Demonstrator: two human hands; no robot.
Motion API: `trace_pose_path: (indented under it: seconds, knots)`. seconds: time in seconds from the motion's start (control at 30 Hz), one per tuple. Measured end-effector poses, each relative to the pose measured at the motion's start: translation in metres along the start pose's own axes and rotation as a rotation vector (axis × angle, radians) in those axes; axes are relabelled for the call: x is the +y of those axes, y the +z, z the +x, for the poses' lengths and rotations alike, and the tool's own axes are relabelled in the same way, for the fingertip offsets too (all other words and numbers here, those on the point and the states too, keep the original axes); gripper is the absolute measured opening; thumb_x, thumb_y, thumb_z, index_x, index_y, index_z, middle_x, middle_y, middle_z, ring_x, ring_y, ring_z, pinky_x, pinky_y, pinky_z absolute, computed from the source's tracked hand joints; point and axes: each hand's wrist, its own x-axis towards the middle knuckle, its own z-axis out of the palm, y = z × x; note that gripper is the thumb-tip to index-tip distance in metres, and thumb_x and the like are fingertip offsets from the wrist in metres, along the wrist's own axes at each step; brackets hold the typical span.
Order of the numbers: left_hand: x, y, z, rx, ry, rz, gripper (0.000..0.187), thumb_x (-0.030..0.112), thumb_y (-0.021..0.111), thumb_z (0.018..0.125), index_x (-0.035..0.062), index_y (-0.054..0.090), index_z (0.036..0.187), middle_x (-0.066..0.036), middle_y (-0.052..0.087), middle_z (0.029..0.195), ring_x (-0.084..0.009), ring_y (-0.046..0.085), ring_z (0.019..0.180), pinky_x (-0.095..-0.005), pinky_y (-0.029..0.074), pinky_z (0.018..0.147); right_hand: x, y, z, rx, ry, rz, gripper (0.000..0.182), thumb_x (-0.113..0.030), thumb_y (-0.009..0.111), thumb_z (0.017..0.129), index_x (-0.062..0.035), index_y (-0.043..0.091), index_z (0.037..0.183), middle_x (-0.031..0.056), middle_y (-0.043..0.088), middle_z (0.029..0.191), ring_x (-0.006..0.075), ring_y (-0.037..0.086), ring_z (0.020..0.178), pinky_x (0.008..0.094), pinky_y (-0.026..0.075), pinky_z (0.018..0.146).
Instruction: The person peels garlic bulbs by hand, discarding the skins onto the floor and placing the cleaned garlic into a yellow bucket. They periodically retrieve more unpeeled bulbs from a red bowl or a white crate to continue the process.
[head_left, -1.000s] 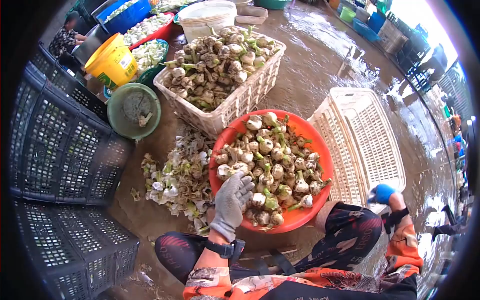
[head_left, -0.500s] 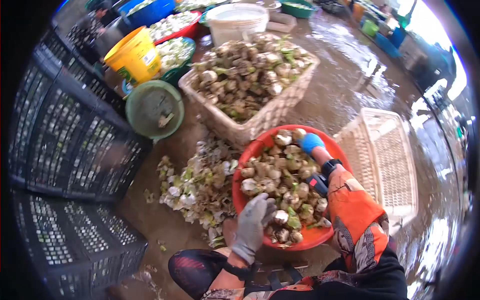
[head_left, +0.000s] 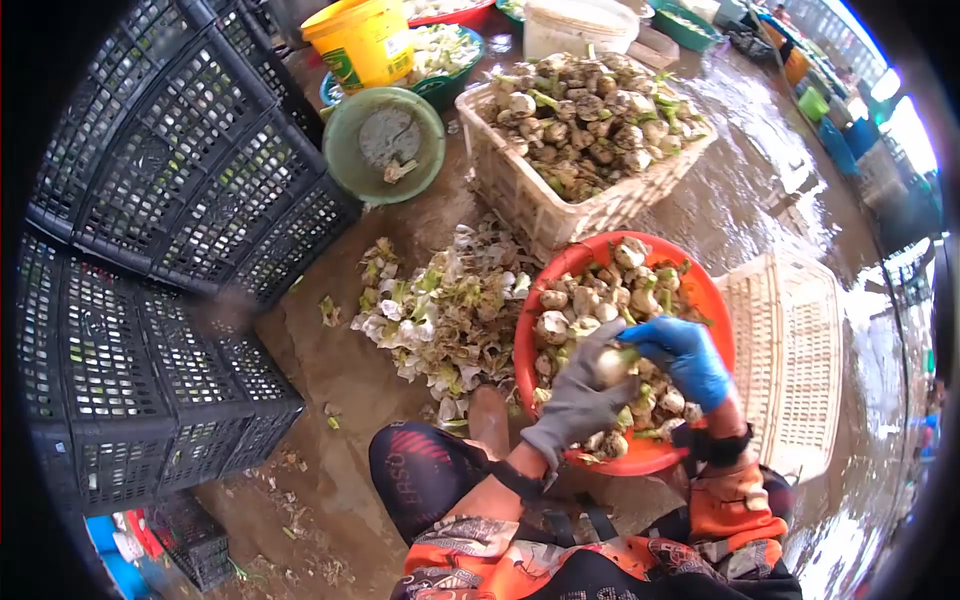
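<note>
A red basin [head_left: 524, 350] full of dirty garlic bulbs [head_left: 590, 295] stands in front of me. Above it, my left hand [head_left: 580, 400] in a grey glove has its fingers round a pale garlic bulb [head_left: 612, 367]. My right hand [head_left: 685, 358], gloved in blue, is closed at the top of that same bulb; whatever lies between its fingertips is too small to make out. Left of the basin, a heap of peeled skins and trimmings [head_left: 440, 320] lies on the wet floor.
Beyond the basin stands a pale crate [head_left: 560, 222] heaped with bulbs. Another pale crate [head_left: 800, 360] is at the right. Black crates [head_left: 180, 150] are stacked at the left. A green basin [head_left: 425, 170] and yellow bucket [head_left: 360, 45] stand at the back.
The view has shifted, so the scene sits further right and more black crates show. My right hand has come from the basin's far side to my left hand, which now holds a bulb.
</note>
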Motion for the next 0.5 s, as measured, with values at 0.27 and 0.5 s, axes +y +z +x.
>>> trace_pose_path:
  seconds: [0.27,0.5]
  knots:
    - [0.034,-0.01,-0.021,0.346,0.574,0.771,0.045,0.012,0.072,0.083,0.0048,0.047,0.12,-0.012,0.052,0.117,-0.0186,0.054,0.105,-0.0304,0.046,0.09,-0.051,0.11,-0.015,0.582,0.28,0.594,0.034,-0.018,0.064,0.092,-0.0015,0.061,0.121,-0.0009,0.063,0.099,0.0057,0.053,0.089,0.0237,0.046,0.082]
    - [0.012,-0.032,-0.029,0.252,0.447,0.381,0.052,0.004,0.072,0.081,0.0066,0.043,0.125,-0.01,0.052,0.116,-0.0165,0.055,0.103,-0.0298,0.05,0.086,-0.045,0.115,-0.025,0.467,0.103,0.476,0.031,-0.012,0.059,0.093,0.0013,0.057,0.121,0.0065,0.067,0.095,0.0076,0.056,0.085,0.0263,0.047,0.079]
